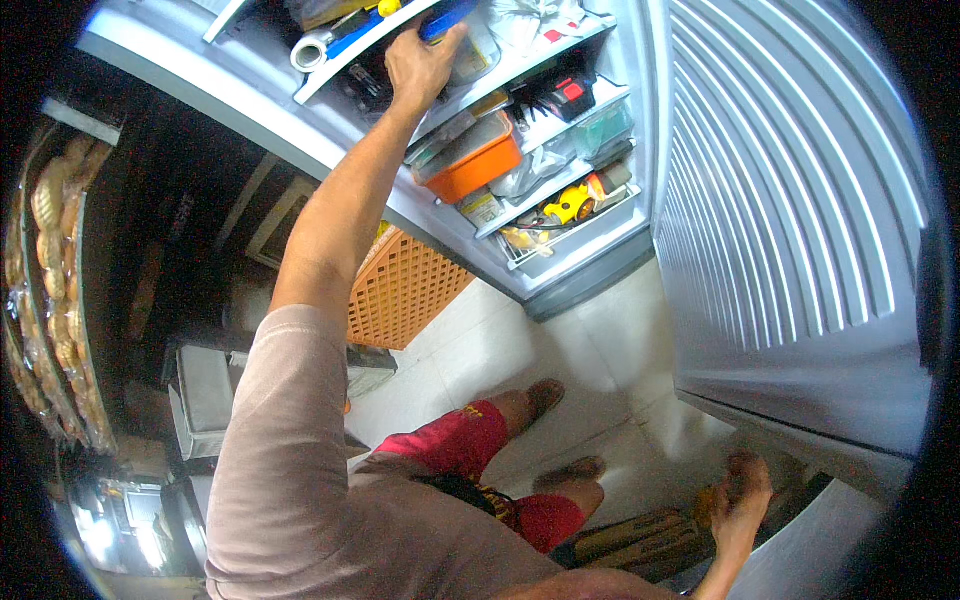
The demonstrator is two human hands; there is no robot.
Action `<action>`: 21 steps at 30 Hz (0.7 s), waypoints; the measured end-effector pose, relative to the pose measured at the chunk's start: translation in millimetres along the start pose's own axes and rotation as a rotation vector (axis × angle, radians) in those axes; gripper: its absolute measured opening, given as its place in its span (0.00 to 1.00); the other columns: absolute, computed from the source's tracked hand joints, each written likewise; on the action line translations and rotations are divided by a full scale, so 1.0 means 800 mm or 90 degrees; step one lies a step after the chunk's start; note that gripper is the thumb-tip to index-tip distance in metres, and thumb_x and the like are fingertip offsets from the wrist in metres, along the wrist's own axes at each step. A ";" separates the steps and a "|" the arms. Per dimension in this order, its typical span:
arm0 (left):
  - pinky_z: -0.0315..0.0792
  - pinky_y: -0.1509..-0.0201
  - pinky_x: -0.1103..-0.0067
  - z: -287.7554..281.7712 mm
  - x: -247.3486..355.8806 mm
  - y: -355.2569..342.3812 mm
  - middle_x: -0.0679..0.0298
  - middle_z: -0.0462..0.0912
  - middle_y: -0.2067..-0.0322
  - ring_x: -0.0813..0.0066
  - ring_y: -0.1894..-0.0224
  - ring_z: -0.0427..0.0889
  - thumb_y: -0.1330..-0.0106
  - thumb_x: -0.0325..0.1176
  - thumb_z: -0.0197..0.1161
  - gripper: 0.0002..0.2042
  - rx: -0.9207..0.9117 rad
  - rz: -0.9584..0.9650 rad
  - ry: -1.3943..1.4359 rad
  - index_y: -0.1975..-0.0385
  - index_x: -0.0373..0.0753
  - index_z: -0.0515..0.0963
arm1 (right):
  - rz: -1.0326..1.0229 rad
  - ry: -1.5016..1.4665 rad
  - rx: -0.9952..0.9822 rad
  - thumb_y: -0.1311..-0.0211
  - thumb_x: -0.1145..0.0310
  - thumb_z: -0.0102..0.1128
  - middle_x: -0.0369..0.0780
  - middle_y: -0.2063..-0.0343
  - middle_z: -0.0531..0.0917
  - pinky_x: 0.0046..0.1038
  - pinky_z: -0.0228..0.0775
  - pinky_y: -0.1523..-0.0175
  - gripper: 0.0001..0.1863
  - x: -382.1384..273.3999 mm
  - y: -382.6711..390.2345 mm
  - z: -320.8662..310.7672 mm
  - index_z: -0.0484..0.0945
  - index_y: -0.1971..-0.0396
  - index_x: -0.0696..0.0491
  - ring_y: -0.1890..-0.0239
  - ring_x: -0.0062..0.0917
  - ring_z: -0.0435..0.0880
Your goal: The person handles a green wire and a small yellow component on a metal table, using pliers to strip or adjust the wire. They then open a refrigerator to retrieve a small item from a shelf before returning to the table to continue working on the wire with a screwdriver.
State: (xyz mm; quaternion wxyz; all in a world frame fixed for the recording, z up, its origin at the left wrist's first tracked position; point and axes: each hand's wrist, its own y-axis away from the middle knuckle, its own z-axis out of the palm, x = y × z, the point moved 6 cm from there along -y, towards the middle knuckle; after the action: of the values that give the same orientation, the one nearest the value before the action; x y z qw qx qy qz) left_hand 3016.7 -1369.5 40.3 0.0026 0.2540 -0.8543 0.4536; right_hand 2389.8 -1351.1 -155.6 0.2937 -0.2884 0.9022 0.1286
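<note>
Pinching a blue object (pixel 452 17), the left hand (pixel 420 68) is reaching among the shelves at the upper middle of the frame, where the object is running up to the edge of view. At the lower right, the right hand (pixel 743 492) is curling its fingers; whether it is holding anything cannot be told.

So far, the ridged door (pixel 790 250) is standing open at the right and the blue object is sitting in the grasp, but it is not yet coming clear of the shelves. Below, an orange bin (pixel 475 165), a red-and-black device (pixel 572 92) and a yellow item (pixel 572 205) are resting untouched.

White shelf lips (pixel 540 59) are running close on both sides of the wrist, and a clear container (pixel 478 55) is standing just beside the hand. Tiled floor (pixel 470 345) is spreading between the orange lattice basket (pixel 405 285) near the centre and the door, which is bounding the widest opening.
</note>
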 end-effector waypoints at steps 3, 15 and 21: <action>0.72 0.51 0.65 -0.004 -0.054 0.003 0.43 0.82 0.66 0.49 0.59 0.82 0.45 0.53 0.63 0.29 0.019 -0.167 -0.026 0.57 0.30 0.78 | -0.080 0.000 0.075 0.59 0.78 0.53 0.50 0.69 0.76 0.38 0.68 0.62 0.14 -0.009 -0.002 -0.001 0.75 0.67 0.60 0.67 0.48 0.74; 0.72 0.63 0.69 0.007 -0.066 0.014 0.53 0.80 0.83 0.64 0.76 0.79 0.60 0.68 0.68 0.36 -0.125 -0.226 0.042 0.90 0.31 0.78 | -0.045 0.018 0.020 0.52 0.81 0.53 0.51 0.70 0.77 0.39 0.68 0.58 0.07 -0.029 -0.003 -0.005 0.75 0.69 0.61 0.65 0.51 0.75; 0.70 0.49 0.72 0.049 -0.076 -0.001 0.47 0.83 0.62 0.62 0.57 0.80 0.62 0.68 0.71 0.40 -0.151 -0.287 0.147 0.67 0.28 0.83 | -0.016 0.081 -0.009 0.53 0.82 0.51 0.52 0.66 0.78 0.37 0.66 0.52 0.12 -0.027 0.002 -0.002 0.75 0.65 0.62 0.61 0.54 0.74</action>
State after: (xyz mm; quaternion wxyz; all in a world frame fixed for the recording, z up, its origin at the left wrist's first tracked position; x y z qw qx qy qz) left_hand 3078.8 -1374.2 3.2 0.2302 0.3821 -0.8173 0.3646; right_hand 2402.4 -1340.9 -140.9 0.2356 -0.3090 0.9145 0.1126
